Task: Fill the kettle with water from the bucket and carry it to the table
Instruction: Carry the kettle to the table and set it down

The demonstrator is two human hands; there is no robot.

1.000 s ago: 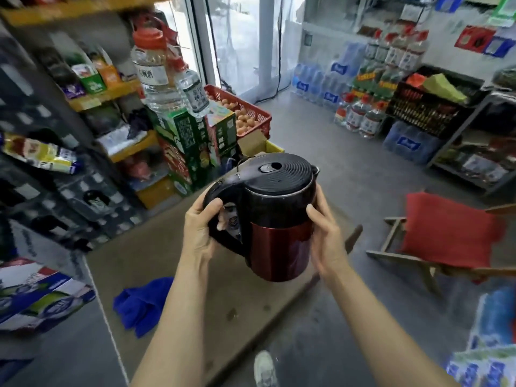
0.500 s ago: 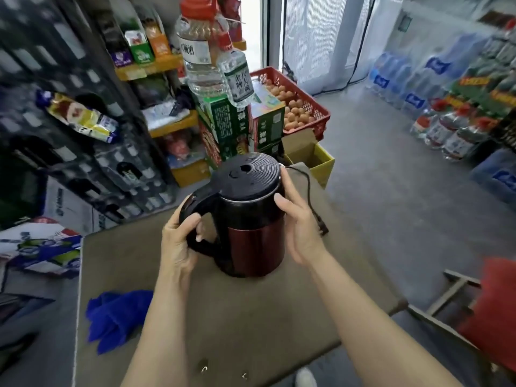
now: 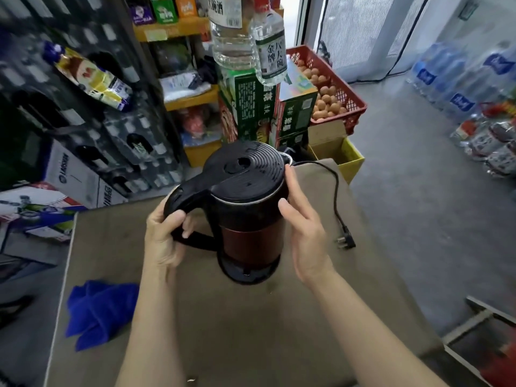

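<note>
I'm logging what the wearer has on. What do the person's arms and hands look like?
Both forearms are bare as far as the view shows, with no sleeve in sight. The left hand and right hand wear no gloves, and no watch, ring or bracelet shows.

Landmark — the red egg crate. Just left of it stand green cartons, with two clear bottles on top. Before the crate sits a yellow box. Well nearer than the crate, leftward, lies a blue cloth. Right of it — packs of bottled water.
</note>
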